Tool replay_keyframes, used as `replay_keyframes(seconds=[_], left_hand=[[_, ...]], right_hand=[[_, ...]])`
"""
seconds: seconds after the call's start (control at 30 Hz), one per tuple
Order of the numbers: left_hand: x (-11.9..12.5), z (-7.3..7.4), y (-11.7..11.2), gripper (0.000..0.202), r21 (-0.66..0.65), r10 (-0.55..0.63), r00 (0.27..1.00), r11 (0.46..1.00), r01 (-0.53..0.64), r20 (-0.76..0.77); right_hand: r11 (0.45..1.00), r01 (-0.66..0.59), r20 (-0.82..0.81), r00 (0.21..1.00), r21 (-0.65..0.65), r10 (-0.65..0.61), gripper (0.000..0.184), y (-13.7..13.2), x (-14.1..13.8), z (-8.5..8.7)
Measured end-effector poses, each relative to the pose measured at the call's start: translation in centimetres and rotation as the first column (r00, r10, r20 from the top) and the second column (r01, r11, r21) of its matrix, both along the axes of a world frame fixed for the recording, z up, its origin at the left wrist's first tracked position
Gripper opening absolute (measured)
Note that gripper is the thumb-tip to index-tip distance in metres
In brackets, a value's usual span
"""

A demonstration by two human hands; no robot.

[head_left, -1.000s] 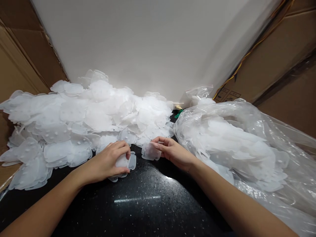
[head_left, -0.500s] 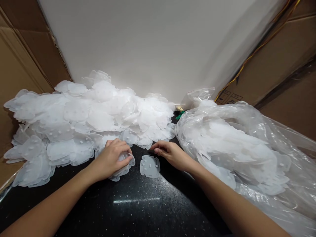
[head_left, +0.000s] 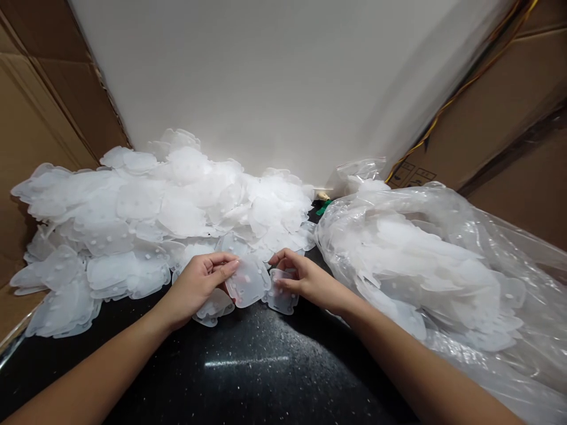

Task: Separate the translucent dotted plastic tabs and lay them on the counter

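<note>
So frosted sheet [head_left: 250, 284] pinched in L hand [head_left: 193, 285], nr R hand [head_left: 311, 281]

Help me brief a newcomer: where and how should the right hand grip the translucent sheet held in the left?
Probably pinch the sheet front and back at its right edge, coming from the right: it is thin, the left hand grips its upper left, and the right hand is on that side.

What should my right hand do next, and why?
I'd probably have your right hand pinch the right edge of the raised translucent piece: your left hand grips it by the left side only, and your right fingertips are close to that free edge.
</note>
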State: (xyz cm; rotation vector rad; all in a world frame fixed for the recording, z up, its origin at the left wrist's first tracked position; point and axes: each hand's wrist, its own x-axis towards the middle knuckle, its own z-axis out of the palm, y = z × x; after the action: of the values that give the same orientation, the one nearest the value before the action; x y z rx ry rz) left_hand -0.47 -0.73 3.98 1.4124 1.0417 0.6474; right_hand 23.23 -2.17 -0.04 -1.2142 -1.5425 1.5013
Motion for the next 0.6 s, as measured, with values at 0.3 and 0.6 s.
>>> replay_keyframes(seconds=[0.3, 0.6], left_hand=[[-0.50, 0.17, 0.21, 0.037, -0.069, -0.139, 0.989, 0.988, 0.135, -0.050], [-0.22, 0.38, 0.10, 0.041, -0.080, -0.147, 0.987, 0.987, 0.142, -0.066]], right_hand=[[0.973, -0.122, -0.196, 0.977, -0.197, 0.083, 0.011, -0.15, 0.19, -0.04], [0.958, -0.195, -0.230, 0.962, -0.211, 0.145, 0.030, -0.24, 0.36, 0.59]])
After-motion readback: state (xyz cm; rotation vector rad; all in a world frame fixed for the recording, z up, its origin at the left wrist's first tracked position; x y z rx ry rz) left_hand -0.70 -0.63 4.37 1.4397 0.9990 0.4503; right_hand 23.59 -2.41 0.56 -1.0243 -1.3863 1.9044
